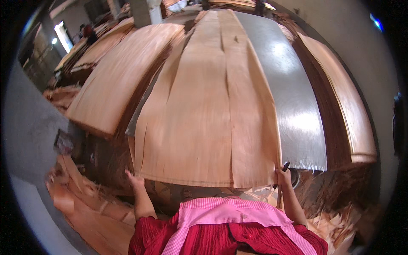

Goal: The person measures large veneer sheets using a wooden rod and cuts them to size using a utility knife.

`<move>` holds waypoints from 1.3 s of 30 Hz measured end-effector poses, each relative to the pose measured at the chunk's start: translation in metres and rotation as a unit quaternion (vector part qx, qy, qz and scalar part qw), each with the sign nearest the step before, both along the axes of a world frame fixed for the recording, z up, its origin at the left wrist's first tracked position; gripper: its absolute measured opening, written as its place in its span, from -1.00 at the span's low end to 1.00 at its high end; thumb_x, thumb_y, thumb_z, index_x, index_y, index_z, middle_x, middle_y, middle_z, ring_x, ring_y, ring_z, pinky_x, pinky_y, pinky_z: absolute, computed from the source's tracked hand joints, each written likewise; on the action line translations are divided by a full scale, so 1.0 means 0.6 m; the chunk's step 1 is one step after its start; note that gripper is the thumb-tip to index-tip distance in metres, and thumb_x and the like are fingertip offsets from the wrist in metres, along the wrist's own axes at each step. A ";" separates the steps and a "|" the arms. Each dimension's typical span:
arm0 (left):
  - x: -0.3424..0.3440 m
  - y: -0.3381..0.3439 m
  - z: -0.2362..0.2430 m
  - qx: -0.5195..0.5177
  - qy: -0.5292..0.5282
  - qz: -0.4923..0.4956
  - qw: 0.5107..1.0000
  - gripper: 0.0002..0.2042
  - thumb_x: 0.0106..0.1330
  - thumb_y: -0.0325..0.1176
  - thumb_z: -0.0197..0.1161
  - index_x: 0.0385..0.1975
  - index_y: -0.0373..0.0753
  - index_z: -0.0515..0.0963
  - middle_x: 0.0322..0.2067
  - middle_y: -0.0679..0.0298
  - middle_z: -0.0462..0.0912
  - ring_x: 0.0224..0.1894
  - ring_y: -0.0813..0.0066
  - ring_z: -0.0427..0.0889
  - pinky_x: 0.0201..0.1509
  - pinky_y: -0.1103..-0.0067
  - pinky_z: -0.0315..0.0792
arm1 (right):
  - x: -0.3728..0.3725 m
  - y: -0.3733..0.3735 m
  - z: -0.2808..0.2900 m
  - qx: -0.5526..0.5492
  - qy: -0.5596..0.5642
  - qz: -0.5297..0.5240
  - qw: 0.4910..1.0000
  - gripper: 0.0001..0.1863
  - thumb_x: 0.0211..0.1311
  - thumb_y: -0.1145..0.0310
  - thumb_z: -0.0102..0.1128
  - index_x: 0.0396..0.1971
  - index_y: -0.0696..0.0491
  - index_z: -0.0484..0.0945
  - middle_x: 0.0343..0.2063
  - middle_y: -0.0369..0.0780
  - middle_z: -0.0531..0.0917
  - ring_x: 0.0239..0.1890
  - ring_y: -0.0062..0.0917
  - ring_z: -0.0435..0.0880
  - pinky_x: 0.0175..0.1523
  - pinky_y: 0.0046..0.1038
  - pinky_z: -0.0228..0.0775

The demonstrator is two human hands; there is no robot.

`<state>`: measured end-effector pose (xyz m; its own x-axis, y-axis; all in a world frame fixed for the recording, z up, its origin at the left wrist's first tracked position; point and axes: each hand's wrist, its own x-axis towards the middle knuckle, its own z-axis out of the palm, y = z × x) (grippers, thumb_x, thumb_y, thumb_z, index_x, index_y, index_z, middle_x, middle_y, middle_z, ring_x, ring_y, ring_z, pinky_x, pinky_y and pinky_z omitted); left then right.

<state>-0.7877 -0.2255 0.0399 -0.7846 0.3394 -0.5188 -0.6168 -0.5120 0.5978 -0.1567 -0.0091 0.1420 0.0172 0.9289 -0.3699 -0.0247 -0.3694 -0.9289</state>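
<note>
Currently right hand point(284, 176) holds dark tool point(286, 166) at veneer point(191, 127) edge; left hand point(136, 182) opposite, grip unclear.

A stack of wood sheets point(123, 76) lay at ten o'clock, another stack point(333, 72) at two. A grey pillar point(141, 12) stood at eleven. Wood scraps point(91, 216) were heaped at eight, more scraps point(333, 225) at four.

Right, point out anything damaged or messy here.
The middle veneer looks odd: a dark lengthwise gap, perhaps a split or seam, breaks its surface. Scraps lie strewn in a messy heap at lower left.
</note>
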 end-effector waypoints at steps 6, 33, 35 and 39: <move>-0.076 -0.041 -0.082 -0.079 -0.124 0.057 0.988 -0.22 0.06 0.19 0.07 0.21 -0.09 -0.01 0.15 0.14 0.08 0.12 0.22 0.15 0.23 0.33 -0.04 | -0.019 0.008 -0.005 -0.005 -0.104 -0.001 0.995 -0.96 -0.13 0.45 0.08 -0.59 0.05 0.45 -0.70 -0.39 0.42 -0.70 -0.63 0.38 -0.59 -0.58 0.19; -0.396 -0.056 -0.117 -0.075 0.049 0.014 0.996 -0.67 0.24 -0.33 0.00 0.00 -0.23 0.37 -0.03 0.09 0.40 -0.08 0.23 0.43 -0.16 0.49 0.37 | -0.277 -0.050 0.016 -0.007 -0.208 -0.002 0.978 -0.86 -0.17 0.44 0.12 -0.52 0.12 0.48 -0.67 -0.37 0.44 -0.65 -0.63 0.38 -0.56 -0.57 0.17; -0.399 -0.024 -0.125 -0.151 0.038 -0.005 0.988 -0.67 0.24 -0.33 -0.01 0.01 -0.17 0.37 -0.03 0.13 0.41 -0.10 0.30 0.45 -0.26 0.50 0.37 | -0.271 -0.056 0.008 -0.012 -0.221 -0.006 0.975 -0.82 -0.17 0.43 0.12 -0.48 0.14 0.47 -0.66 -0.35 0.45 -0.63 -0.61 0.40 -0.54 -0.55 0.19; -0.452 -0.014 -0.092 -0.230 0.050 0.035 0.971 -0.68 0.23 -0.37 -0.02 0.00 -0.15 0.38 -0.05 0.21 0.45 -0.11 0.37 0.46 -0.32 0.50 0.33 | -0.390 -0.066 0.043 -0.009 -0.160 -0.007 0.987 -0.82 -0.14 0.37 0.14 -0.50 0.13 0.46 -0.66 -0.33 0.44 -0.63 -0.58 0.40 -0.55 -0.52 0.19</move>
